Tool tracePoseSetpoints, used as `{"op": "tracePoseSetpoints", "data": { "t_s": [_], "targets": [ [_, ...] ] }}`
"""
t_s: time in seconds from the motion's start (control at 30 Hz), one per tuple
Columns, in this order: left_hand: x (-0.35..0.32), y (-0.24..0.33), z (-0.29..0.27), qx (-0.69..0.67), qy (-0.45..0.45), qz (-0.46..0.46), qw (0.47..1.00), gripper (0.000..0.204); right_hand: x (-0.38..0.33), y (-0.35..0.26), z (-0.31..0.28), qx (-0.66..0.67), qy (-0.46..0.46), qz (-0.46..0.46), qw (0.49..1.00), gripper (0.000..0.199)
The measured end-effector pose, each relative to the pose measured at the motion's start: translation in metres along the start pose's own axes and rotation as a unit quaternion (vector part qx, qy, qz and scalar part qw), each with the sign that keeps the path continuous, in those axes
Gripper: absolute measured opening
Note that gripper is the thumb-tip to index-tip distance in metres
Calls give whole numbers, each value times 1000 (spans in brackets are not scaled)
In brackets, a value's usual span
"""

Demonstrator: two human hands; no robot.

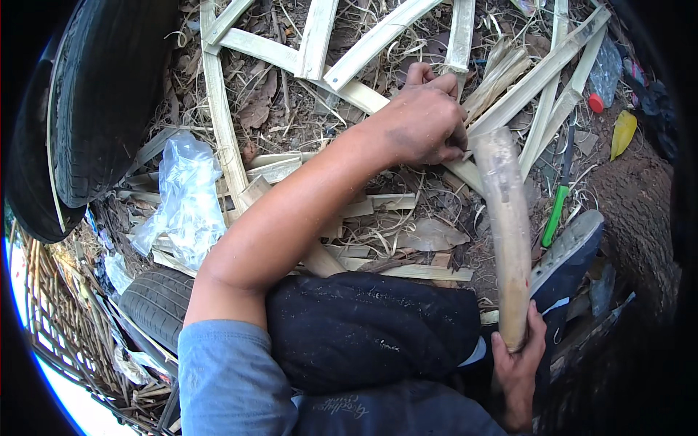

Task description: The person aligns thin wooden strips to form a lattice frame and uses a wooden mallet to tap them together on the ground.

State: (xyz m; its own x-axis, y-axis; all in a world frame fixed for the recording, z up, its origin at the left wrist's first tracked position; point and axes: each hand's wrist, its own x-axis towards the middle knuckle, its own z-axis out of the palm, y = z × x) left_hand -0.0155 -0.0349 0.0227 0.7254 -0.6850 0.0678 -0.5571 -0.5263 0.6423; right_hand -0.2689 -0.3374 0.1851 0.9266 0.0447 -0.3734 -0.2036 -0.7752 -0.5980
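Observation:
My left hand is closed over the place where several pale split-bamboo strips meet. Its fingers are curled and pressed together, and what they pinch is hidden or too small to make out. In my right hand, at the lower right, is the lower end of a thick wooden club. The club stands up the picture, its worn blunt top close to the left hand's fingers and the slanting strip. Nail heads seem to dot some of the strips, which lie crossed as a frame on the ground.
A green-handled knife lies to the right, beside my shoe and a tree trunk. Tyres stand at left, near a clear plastic bag. Bamboo offcuts, shavings and dry leaves cover the ground. A red cap and yellow leaf lie farther right.

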Motion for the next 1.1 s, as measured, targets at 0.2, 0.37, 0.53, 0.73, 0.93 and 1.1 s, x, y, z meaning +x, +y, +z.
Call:
{"op": "tracePoseSetpoints", "data": {
  "t_s": [0.2,0.37,0.53,0.73,0.93,1.1],
  "targets": [
    [0,0,0,21,-7,-6,1000,16,10,-4,-2,14,-63,43,997,77],
    [-1,0,1,22,1,-3,1000,15,3,1,1,38,-61,33,997,77],
    [1,1,1,25,8,-1,1000,15,-16,18,3,49,-5,10,999,71],
    [1,2,-1,24,-3,-12,1000,13,3,0,11,75,28,-3,997,76],
    [5,0,-2,20,-2,-5,1000,16,-3,2,1,65,-16,28,997,79],
    [2,1,1,25,3,-5,1000,15,1,2,3,116,17,12,993,78]
  ]
}}
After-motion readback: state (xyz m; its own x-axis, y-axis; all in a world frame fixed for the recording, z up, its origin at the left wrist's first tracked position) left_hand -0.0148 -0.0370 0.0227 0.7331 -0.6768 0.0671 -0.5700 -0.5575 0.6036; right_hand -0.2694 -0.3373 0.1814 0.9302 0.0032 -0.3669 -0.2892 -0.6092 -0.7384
